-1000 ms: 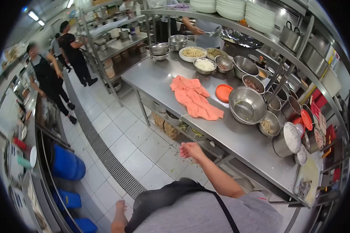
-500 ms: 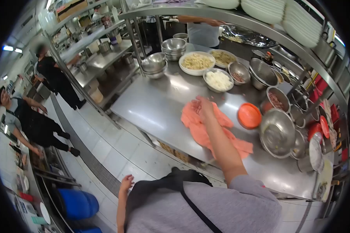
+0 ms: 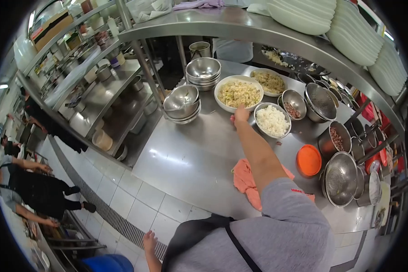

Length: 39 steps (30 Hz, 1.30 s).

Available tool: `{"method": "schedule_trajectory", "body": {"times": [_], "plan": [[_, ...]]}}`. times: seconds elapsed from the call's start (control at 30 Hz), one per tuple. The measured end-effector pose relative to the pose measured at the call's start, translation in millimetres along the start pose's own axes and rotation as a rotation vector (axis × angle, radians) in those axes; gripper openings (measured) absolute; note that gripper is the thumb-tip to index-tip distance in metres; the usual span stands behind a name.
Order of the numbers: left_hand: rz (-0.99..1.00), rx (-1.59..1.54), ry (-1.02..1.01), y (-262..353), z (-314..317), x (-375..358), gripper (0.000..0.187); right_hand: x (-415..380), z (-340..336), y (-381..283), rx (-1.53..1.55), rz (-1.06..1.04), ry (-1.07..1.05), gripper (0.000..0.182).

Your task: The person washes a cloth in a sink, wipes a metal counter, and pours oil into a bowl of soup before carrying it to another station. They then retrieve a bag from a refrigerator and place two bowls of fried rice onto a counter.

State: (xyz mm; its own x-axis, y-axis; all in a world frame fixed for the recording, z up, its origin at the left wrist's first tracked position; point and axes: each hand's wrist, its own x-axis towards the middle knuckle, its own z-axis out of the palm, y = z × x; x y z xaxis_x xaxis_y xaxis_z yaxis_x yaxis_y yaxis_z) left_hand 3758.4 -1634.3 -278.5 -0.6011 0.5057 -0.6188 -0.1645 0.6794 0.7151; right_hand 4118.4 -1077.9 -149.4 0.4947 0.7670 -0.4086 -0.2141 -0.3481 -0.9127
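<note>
My right hand [image 3: 240,114] is stretched out over the steel counter [image 3: 190,154] and rests against the near rim of a white bowl of yellowish chopped food [image 3: 239,93]. Its fingers are curled, and whether they grip the rim is unclear. Just right of the hand stands a steel bowl of white shredded food [image 3: 272,120]. A salmon cloth [image 3: 245,179] lies on the counter under my forearm. My left hand [image 3: 149,240] hangs by my side above the tiled floor, fingers loose, holding nothing.
Stacked steel bowls [image 3: 181,103] stand left of the hand, with more [image 3: 203,70] behind. An orange lid [image 3: 309,160] and a large steel bowl [image 3: 341,179] sit at the right. White plates [image 3: 303,13] fill the upper shelf. People [image 3: 31,190] work at the far left beside a floor drain [image 3: 109,213].
My right hand has moved from above the salmon cloth forward to the white bowl's rim. I have stepped closer to the counter. My left hand stays hanging at my side.
</note>
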Motion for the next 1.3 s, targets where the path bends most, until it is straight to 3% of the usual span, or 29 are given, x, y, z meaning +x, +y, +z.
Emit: {"method": "schedule_trajectory", "body": {"times": [0.07,0.13,0.23,0.43,0.53,0.57,0.63,0.73,0.8,0.87,0.97,1.0,1.03,1.1,1.17,1.23,1.3], "plan": [[-0.043,-0.078,0.002,-0.7,1.5,10.8,0.04,23.1,3.3,2.9,0.08,0.021,-0.028,0.037],[-0.04,-0.057,-0.014,-1.9,3.0,20.4,0.043,30.9,-5.6,-0.1,0.13,0.117,-0.282,0.039],[-0.064,0.162,-0.122,25.6,13.0,10.9,0.044,17.7,-7.7,-10.3,0.152,0.146,-0.172,0.038],[-0.084,0.012,-0.158,-10.9,19.4,29.1,0.045,13.9,-16.5,-13.5,0.046,0.162,-0.183,0.036],[-0.136,0.085,-0.087,-8.9,20.0,8.6,0.039,31.7,-7.6,-13.5,-0.035,0.133,-0.146,0.03],[-0.126,0.092,-0.097,-19.0,20.6,9.8,0.039,52.3,-5.8,-1.9,-0.25,-0.012,-0.194,0.029],[-0.222,-0.133,-0.055,-70.5,8.5,21.1,0.032,39.5,-16.4,-12.9,-0.282,0.002,-0.178,0.026],[-0.118,-0.317,-0.091,-155.4,-9.1,46.3,0.021,53.1,-11.1,-11.4,-0.336,-0.054,-0.145,0.025],[-0.155,-0.284,-0.068,-169.9,-17.4,33.0,0.019,42.0,-12.4,-17.6,-0.358,-0.045,-0.127,0.024],[-0.218,-0.199,-0.034,-175.5,-18.4,18.9,0.018,33.5,-15.2,-30.6,-0.159,0.1,-0.038,0.025],[-0.202,-0.065,-0.005,-177.8,-17.1,17.4,0.016,13.3,-20.9,-43.3,-0.127,0.125,-0.077,0.027],[-0.162,-0.005,0.019,-175.4,-19.4,20.3,0.016,8.0,-19.7,-44.0,-0.113,0.152,-0.106,0.029],[-0.103,0.064,0.05,-167.0,-21.3,28.4,0.016,0.2,-17.0,-40.2,0.029,0.037,-0.089,0.032],[0.15,0.207,0.189,-148.5,-33.2,56.3,0.015,-4.8,-18.8,-41.9,0.117,0.046,-0.128,0.033],[0.401,0.137,0.353,-105.6,-36.9,78.9,0.015,-10.0,-23.2,-48.1,0.22,0.04,-0.209,0.037],[0.563,-0.051,0.451,8.1,-14.5,39.3,0.021,-11.2,-33.1,-48.5,0.284,0.074,-0.258,0.036],[0.708,-0.268,0.371,80.3,1.9,29.2,0.021,-21.3,-43.0,-48.7,0.356,0.115,-0.302,0.035]]}}
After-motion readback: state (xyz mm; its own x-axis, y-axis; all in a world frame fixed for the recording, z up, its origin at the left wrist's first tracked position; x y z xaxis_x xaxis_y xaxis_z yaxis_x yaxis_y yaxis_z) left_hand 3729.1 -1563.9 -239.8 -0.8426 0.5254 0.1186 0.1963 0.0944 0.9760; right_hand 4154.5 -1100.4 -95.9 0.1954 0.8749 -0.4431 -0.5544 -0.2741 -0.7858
